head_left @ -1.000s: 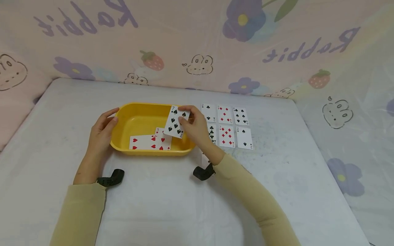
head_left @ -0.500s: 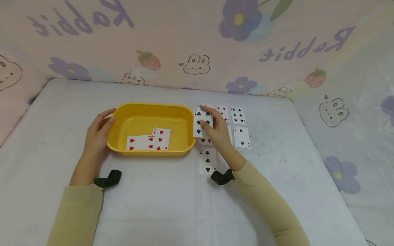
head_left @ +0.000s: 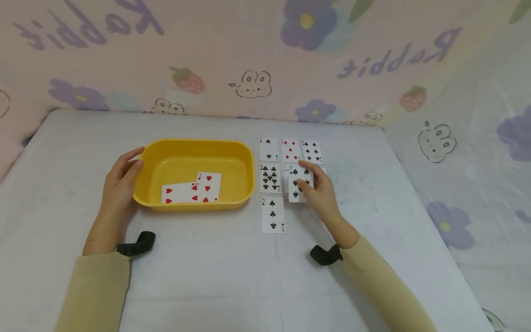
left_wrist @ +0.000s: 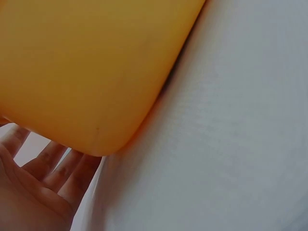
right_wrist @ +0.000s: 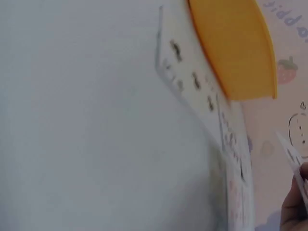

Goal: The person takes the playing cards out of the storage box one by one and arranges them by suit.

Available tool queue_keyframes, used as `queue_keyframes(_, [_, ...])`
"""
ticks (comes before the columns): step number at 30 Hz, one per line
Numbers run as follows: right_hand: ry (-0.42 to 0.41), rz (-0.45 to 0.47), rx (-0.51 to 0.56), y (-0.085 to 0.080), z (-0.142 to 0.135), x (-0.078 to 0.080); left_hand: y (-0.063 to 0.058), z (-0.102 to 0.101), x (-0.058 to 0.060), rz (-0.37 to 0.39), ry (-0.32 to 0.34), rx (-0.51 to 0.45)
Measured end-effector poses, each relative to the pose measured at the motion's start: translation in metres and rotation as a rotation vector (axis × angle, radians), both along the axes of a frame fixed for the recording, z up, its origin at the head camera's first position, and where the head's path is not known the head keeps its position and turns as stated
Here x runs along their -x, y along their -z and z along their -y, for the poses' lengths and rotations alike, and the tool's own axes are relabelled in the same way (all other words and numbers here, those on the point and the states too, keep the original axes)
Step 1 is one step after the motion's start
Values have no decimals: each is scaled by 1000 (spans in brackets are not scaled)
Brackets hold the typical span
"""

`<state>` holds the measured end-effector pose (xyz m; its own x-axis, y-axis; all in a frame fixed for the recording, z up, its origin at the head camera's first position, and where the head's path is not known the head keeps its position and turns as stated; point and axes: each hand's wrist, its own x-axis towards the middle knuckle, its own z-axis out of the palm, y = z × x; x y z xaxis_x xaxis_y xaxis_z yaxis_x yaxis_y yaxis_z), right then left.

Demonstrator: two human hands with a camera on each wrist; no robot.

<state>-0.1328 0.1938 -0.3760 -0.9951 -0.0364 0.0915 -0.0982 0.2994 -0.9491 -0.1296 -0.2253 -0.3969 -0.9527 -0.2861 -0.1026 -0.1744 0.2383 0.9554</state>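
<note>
In the head view my left hand [head_left: 117, 184] touches the left end of a yellow plastic tub [head_left: 145, 203]. In the left wrist view its spread fingers rest against the outside of the tub wall. Inside the tub lie a four of hearts [head_left: 178, 192] and a three of hearts [head_left: 208, 188], overlapping. My right hand [head_left: 321, 191] pinches a seven of spades [head_left: 295, 194] between thumb and fingers. That card hangs over the laid-out cards and covers most of a card with a 7 in its corner. Another card lies mostly behind the hand.
Right of the tub, face-up cards lie in rows: two of clubs [head_left: 268, 149], five of diamonds [head_left: 290, 151], six of spades [head_left: 312, 151], nine of clubs [head_left: 270, 178] and three of clubs [head_left: 273, 215]. A patterned cloth [head_left: 199, 46] hangs behind the white table [head_left: 224, 267].
My right hand has carried the seven of spades out of the tub and rightward over the card rows. The left hand stays at the tub. The head view has shifted slightly.
</note>
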Motion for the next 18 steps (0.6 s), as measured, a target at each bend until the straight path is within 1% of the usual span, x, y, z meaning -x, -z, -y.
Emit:
queue_keyframes(3, [14,59,-48,5,-14,-6,1,2,-1,2,-4,4])
queue_keyframes(6, [26,95,-100,10,-27,-12,1,3,-1,-3,-3,-1])
queue_keyframes(9, [34,118,-138,12,-37,-17,2,4,0,1,-2,-17])
queue_keyframes(11, [40,136,-143,14,-42,-21,2,3,0,6,-3,-25])
queue_keyframes(18, [47,178,-197,19,-55,-30,1,0,0,14,-3,-26])
